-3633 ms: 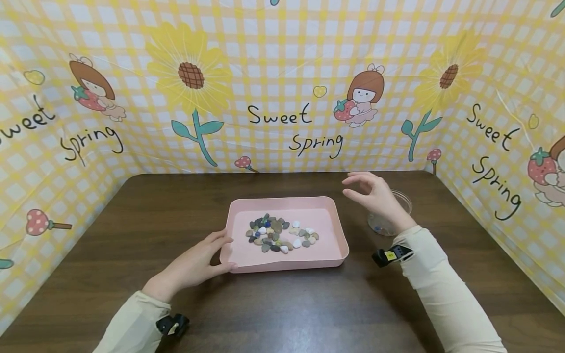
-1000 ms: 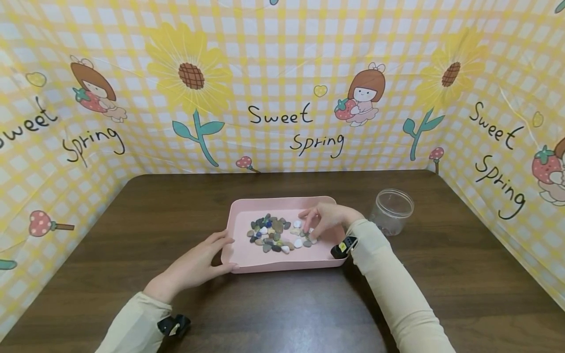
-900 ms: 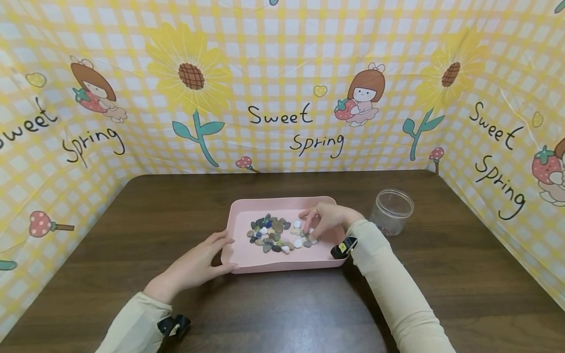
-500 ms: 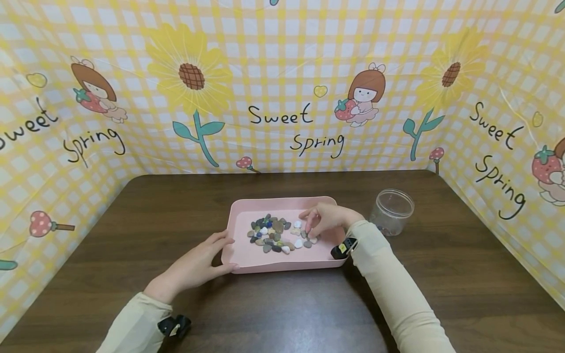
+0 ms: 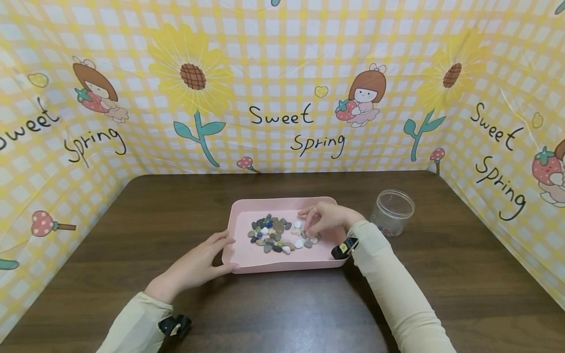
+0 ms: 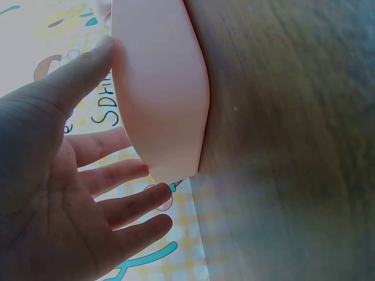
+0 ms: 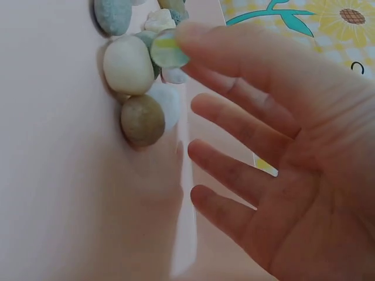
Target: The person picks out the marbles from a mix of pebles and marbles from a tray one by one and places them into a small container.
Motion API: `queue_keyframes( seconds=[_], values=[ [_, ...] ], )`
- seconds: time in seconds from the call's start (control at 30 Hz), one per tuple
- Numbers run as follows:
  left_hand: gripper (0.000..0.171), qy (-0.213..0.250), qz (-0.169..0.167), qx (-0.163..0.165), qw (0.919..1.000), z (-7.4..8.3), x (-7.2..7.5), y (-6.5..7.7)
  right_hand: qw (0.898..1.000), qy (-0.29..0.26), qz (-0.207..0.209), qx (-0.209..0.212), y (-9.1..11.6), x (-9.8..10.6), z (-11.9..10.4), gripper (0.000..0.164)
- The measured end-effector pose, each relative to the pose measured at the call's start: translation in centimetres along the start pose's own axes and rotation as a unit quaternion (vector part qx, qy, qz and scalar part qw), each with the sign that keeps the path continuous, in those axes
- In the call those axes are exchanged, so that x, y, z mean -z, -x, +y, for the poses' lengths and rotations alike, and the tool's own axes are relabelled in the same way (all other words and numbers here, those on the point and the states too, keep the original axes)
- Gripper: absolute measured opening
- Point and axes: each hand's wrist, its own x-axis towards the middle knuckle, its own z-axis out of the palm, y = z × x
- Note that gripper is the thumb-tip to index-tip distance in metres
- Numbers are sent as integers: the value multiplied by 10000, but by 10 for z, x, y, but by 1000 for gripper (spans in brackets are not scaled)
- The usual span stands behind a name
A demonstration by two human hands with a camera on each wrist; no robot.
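A pink tray [image 5: 258,266] holds a cluster of mixed pebbles [image 5: 278,225], with a few dark blue marbles among them. My left hand [image 5: 198,262] rests at the tray's left front corner, its thumb and first fingers touching the rim while the other fingers stay spread apart. Inside the right part of the tray, my right hand [image 5: 328,219] pinches a clear glass marble [image 7: 169,52] with a yellow-green streak, at thumb and index fingertip. Its other fingers are spread loosely. Beside the marble lie a cream pebble [image 7: 128,65] and a brown pebble [image 7: 142,120].
A clear lidless jar [image 5: 395,211] stands right of the tray, behind the right forearm, with a few small marbles at its bottom. The dark wooden table [image 5: 273,314] ends at a yellow checked cloth [image 5: 282,59] behind and at the sides.
From beside the jar, my right hand has moved left into the tray among the pebbles. Over the last second its fingers shift only slightly. The left hand keeps its place.
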Motion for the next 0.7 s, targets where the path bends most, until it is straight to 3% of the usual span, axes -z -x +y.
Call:
queue_keyframes(
  seconds=[0.17, 0.4, 0.7],
  values=[
    [70, -16, 9, -18, 10000, 0, 1, 0, 9993, 135, 241, 243, 2, 4, -2, 5],
    [69, 11, 3, -20, 10000, 1, 1, 0, 9985, -159, 266, 445, 6, 13, -4, 4],
    [70, 24, 1, -39, 10000, 2, 1, 1, 9957, -152, 534, 742, 12, 23, -11, 6]
  ],
)
